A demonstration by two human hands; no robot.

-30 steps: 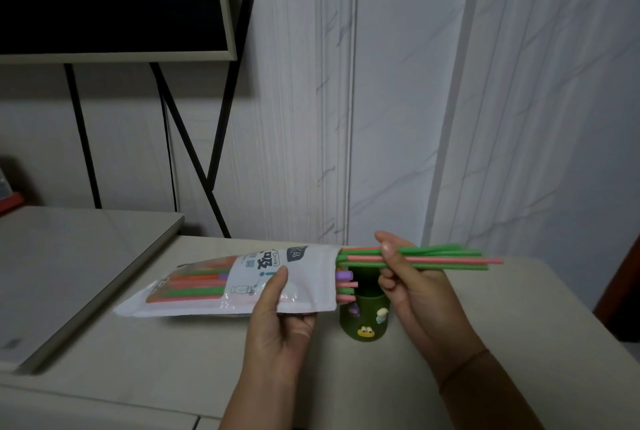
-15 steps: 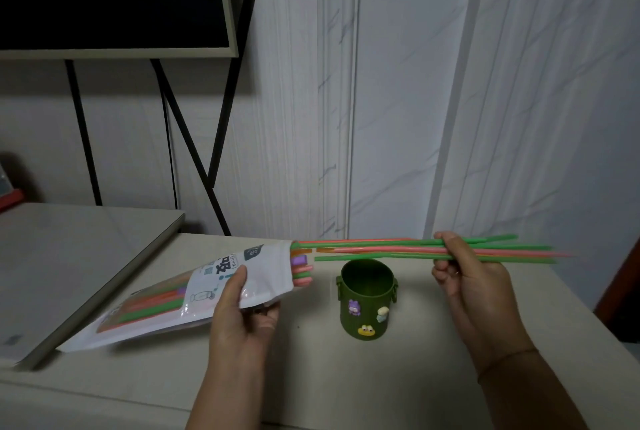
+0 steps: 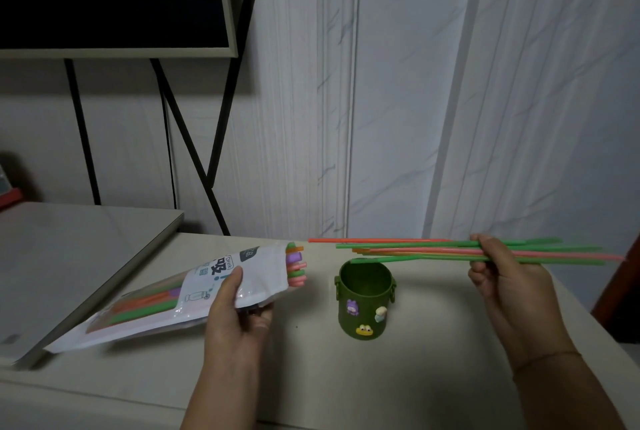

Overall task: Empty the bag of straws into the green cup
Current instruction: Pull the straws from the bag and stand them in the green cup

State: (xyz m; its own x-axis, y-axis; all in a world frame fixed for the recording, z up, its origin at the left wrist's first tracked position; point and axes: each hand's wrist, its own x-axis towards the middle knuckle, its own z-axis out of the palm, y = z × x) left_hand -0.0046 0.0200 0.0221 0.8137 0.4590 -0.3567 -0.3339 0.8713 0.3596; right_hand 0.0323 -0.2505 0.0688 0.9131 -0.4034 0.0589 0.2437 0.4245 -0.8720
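Barely started: green cup empty. Right hand gripping loose straws above it; left hand gripping part-full bag.

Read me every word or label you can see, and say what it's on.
"Drink": on the bag of straws, near its open end.
"吸": large character on the same bag; the character beside it is blurred.
Dark tag on the bag: too blurred to read.
Green cup: stickers only, no text.
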